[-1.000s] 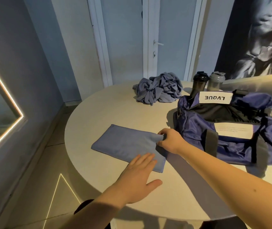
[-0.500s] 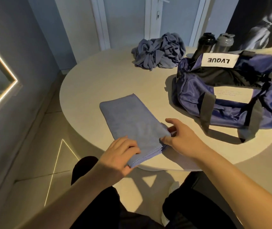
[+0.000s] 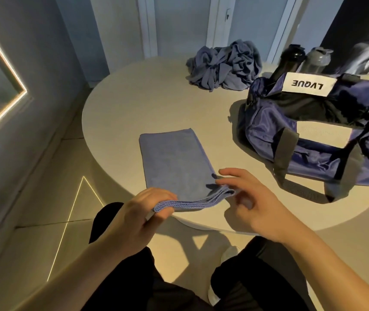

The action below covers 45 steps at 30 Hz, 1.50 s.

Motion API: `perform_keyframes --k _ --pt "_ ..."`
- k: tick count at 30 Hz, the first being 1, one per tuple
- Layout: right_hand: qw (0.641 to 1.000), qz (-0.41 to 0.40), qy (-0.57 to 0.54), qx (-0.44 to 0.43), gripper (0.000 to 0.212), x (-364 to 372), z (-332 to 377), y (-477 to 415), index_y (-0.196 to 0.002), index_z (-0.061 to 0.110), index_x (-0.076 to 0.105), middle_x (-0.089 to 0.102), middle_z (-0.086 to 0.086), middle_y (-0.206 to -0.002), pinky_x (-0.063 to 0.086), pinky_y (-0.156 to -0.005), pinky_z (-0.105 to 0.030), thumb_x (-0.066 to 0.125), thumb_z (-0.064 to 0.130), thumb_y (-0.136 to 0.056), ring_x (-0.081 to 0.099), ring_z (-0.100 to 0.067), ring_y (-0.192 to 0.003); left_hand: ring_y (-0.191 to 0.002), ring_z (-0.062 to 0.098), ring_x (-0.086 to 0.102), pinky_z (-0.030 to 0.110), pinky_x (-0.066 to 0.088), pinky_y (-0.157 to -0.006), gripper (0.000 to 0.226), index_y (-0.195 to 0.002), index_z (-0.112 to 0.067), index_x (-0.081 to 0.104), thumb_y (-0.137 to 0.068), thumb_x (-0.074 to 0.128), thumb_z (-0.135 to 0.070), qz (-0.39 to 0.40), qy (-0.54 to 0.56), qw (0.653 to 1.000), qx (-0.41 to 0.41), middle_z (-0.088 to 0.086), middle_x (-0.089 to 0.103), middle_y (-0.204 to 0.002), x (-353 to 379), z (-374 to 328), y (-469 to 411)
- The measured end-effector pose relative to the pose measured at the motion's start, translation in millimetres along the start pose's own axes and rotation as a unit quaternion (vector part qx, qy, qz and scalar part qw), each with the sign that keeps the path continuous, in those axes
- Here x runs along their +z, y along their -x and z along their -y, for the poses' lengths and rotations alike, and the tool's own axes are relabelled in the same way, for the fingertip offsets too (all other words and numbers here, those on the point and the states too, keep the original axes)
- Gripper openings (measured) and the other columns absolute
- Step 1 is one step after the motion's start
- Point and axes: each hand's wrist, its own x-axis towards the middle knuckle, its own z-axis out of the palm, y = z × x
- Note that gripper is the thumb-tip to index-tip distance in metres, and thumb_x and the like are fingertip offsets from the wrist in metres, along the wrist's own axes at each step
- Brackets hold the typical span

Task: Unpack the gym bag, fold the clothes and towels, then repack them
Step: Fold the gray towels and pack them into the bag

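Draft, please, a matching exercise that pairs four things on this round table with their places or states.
Things:
1. folded blue towel
2. crumpled grey-blue cloth heap
3. shiny navy gym bag
4. black shaker bottle

Places or states:
A. upright behind the bag
B. near edge gripped by the left hand
C. far side of the table
D. right side, white label on top

Pairs: 1-B, 2-C, 3-D, 4-A

Seemingly a gym lounge: a muscular-torso mural (image 3: pixel 367 39) is looming behind the round table (image 3: pixel 156 102), where a gym bag (image 3: pixel 313 158) and shaker bottles (image 3: pixel 292 56) are sitting.
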Motion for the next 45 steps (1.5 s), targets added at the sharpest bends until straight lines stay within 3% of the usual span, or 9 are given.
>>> perform_keyframes --k 4,10,15,18,22,29,36,41,45 --pt "0.999 -0.019 0.032 -0.006 0.028 3 3 -7 -0.106 0.032 0.076 0.055 0.021 -0.131 0.042 -0.100 -0.019 0.082 0.016 -0.083 0.050 -0.009 -0.126 -0.112 0.006 0.063 0.031 0.053 -0.092 0.037 -0.118 -0.016 0.068 -0.102 0.040 -0.033 0.002 0.034 0.998 -0.048 -0.015 0.067 -0.115 -6 -7 0" --pt "0.997 0.007 -0.073 0.011 0.017 -5 14 -15 -0.102 0.020 0.077 0.070 0.009 -0.120 0.045 -0.102 -0.025 0.075 0.012 -0.087 0.060 -0.014 -0.122 -0.088 0.010 0.062 0.029 0.050 -0.073 0.033 -0.108 -0.025 0.065 -0.100 0.039 -0.044 0.025 0.059 0.995 -0.072 -0.013 0.064 -0.092 -23 -14 -2" --pt "0.996 -0.032 -0.063 0.050 0.007 -9 25 -65 -0.101 0.016 0.069 0.072 0.001 -0.096 0.051 -0.079 -0.030 0.064 0.018 -0.098 0.066 -0.015 -0.089 -0.084 0.004 0.063 0.029 0.050 -0.077 0.012 -0.100 -0.038 0.063 -0.093 0.061 -0.048 -0.129 0.076 0.970 -0.190 -0.019 0.066 -0.089 -29 -1 -56" --pt "0.992 -0.083 -0.046 0.088 0.012 -7 24 -111 -0.092 0.017 0.065 0.068 0.003 -0.083 0.046 -0.067 -0.026 0.062 0.026 -0.100 0.060 -0.012 -0.075 -0.089 0.003 0.064 0.037 0.053 -0.079 0.015 -0.097 -0.042 0.060 -0.089 0.059 -0.054 -0.142 0.055 0.962 -0.227 -0.023 0.066 -0.092 -34 30 -97" --pt "0.978 -0.101 -0.052 0.177 0.019 7 12 -164 -0.095 0.017 0.066 0.071 -0.006 -0.091 0.053 -0.075 -0.045 0.063 0.036 -0.097 0.067 -0.030 -0.090 -0.085 0.006 0.062 0.042 0.056 -0.079 0.009 -0.088 -0.035 0.063 -0.092 0.062 -0.043 -0.124 0.000 0.959 -0.254 -0.017 0.065 -0.089 -37 71 -134" --pt "0.960 -0.079 0.042 0.264 0.026 22 -4 -196 -0.103 0.015 0.064 0.068 -0.002 -0.094 0.047 -0.069 -0.029 0.056 0.040 -0.101 0.064 -0.020 -0.087 -0.084 0.012 0.066 0.040 0.059 -0.076 0.012 -0.086 -0.030 0.068 -0.094 0.062 -0.037 -0.103 -0.025 0.950 -0.294 -0.015 0.068 -0.086 -30 104 -143" --pt "0.947 -0.089 0.095 0.294 0.028 25 0 -204 -0.104 0.015 0.064 0.071 -0.007 -0.103 0.049 -0.074 -0.033 0.059 0.042 -0.099 0.063 -0.022 -0.088 -0.094 0.013 0.064 0.033 0.054 -0.078 0.005 -0.098 -0.031 0.066 -0.094 0.064 -0.031 -0.124 -0.034 0.943 -0.307 -0.013 0.067 -0.094 -28 100 -142" --pt "0.957 -0.147 0.233 0.093 0.046 33 13 -195 -0.142 0.014 0.051 0.055 -0.009 -0.139 0.046 -0.101 -0.039 0.055 0.036 -0.101 0.055 -0.028 -0.123 -0.121 0.017 0.053 0.037 0.045 -0.102 0.030 -0.129 -0.022 0.063 -0.102 0.053 -0.028 -0.129 -0.114 0.969 -0.174 -0.005 0.062 -0.130 -41 66 -139" --pt "0.960 -0.058 0.271 -0.038 0.046 52 11 -183 -0.141 0.009 0.056 0.045 -0.014 -0.152 0.036 -0.115 -0.042 0.042 0.032 -0.104 0.040 -0.029 -0.140 -0.150 0.017 0.026 0.033 0.016 -0.123 0.060 -0.151 -0.021 0.044 -0.103 0.027 -0.055 0.046 -0.226 0.963 -0.140 -0.003 0.040 -0.159 -25 55 -131"
